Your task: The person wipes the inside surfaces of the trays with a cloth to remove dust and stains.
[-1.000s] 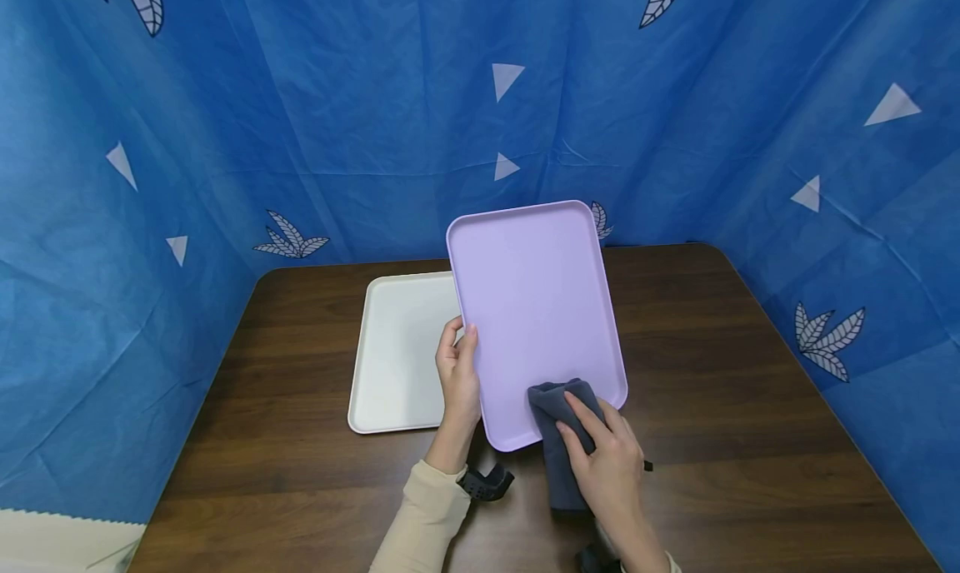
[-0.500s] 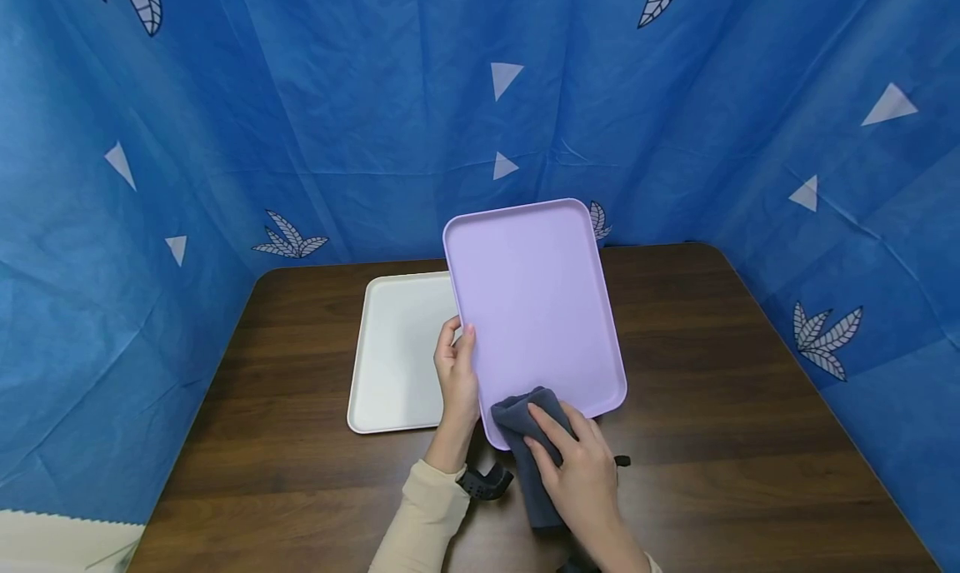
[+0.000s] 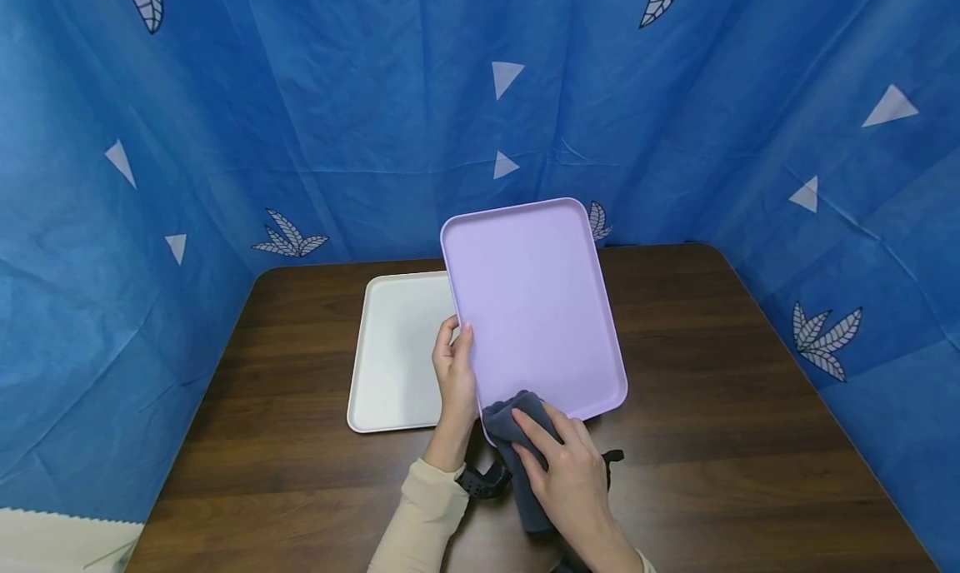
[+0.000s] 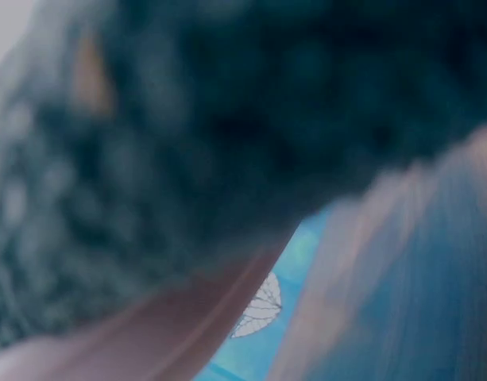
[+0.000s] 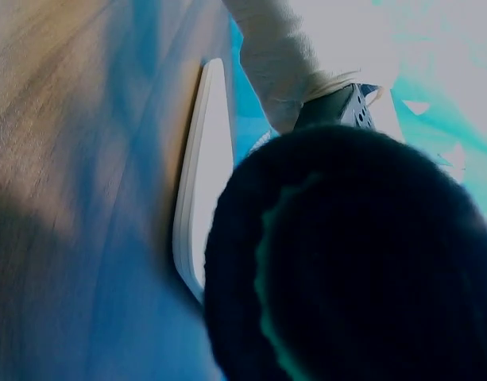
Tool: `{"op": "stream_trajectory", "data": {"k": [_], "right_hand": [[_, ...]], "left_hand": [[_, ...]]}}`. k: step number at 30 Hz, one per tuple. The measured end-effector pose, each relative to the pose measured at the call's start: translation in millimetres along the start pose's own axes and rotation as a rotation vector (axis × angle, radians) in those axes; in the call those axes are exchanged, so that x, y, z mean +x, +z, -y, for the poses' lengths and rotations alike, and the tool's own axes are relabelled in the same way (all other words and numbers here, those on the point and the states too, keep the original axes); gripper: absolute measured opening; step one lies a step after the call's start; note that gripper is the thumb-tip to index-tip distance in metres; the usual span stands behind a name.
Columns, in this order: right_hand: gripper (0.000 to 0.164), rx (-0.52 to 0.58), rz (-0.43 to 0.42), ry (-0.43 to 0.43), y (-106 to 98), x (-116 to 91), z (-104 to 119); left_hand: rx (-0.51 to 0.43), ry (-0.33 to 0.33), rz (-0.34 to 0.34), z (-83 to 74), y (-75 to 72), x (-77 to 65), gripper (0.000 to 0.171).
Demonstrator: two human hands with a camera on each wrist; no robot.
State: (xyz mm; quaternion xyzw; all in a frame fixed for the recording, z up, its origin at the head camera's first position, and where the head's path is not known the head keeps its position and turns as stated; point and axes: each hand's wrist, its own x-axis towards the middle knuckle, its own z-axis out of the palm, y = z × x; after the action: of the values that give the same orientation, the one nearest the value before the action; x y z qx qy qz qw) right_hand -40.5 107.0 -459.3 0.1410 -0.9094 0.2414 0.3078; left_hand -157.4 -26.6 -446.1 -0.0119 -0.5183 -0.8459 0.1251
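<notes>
My left hand (image 3: 456,381) grips the left edge of a purple tray (image 3: 532,306), thumb on the front rim, and holds it tilted up above the table. In my right hand (image 3: 573,481) is a folded dark grey cloth (image 3: 525,423), pressed on the tray's lower left corner, with its loose end hanging below. The cloth covers that corner. Up close and blurred, the cloth (image 4: 187,159) fills most of the left wrist view. The right wrist view shows its dark folded end (image 5: 346,262) in front of the left sleeve (image 5: 291,55).
A white tray (image 3: 393,356) lies flat on the brown wooden table (image 3: 285,473), partly behind the purple tray. A blue patterned curtain (image 3: 360,123) hangs round the table's back and sides. Black straps sit on the wrists.
My right hand has slid the cloth leftward along the tray's lower edge, from right of its middle to the lower left corner. The left hand and the purple tray have shifted slightly left.
</notes>
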Motion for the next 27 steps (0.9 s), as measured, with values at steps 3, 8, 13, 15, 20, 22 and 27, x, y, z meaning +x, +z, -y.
{"op": "stream_trajectory", "data": {"k": [3, 8, 13, 15, 20, 22, 27], "right_hand": [[0.051, -0.013, 0.006, -0.006, -0.8, -0.1, -1.2], [0.052, -0.026, 0.019, -0.007, -2.3, -0.9, -3.6], [0.051, -0.030, 0.021, -0.001, -3.5, -2.6, -6.5], [0.051, -0.036, 0.023, 0.007, -4.0, -3.3, -8.0], [0.052, -0.050, 0.036, 0.040, -5.8, -3.9, -13.1], [0.051, -0.057, 0.039, 0.054, -6.9, -4.0, -15.6], [0.049, -0.065, 0.037, 0.106, -9.8, -4.2, -25.1]], "left_hand": [[-0.006, 0.000, 0.003, 0.1, 0.5, -0.2, 0.026], [-0.010, -0.006, -0.001, 1.4, 1.3, -0.4, 0.025], [-0.012, -0.010, -0.002, 2.9, 2.5, -0.9, 0.026], [-0.012, -0.007, -0.001, 3.2, 2.9, -1.2, 0.027], [-0.022, -0.002, -0.002, 3.9, 3.4, -1.6, 0.025], [-0.026, -0.001, -0.002, 4.1, 3.5, -1.7, 0.024], [-0.025, 0.004, 0.004, 4.7, 3.5, -1.5, 0.024]]}}
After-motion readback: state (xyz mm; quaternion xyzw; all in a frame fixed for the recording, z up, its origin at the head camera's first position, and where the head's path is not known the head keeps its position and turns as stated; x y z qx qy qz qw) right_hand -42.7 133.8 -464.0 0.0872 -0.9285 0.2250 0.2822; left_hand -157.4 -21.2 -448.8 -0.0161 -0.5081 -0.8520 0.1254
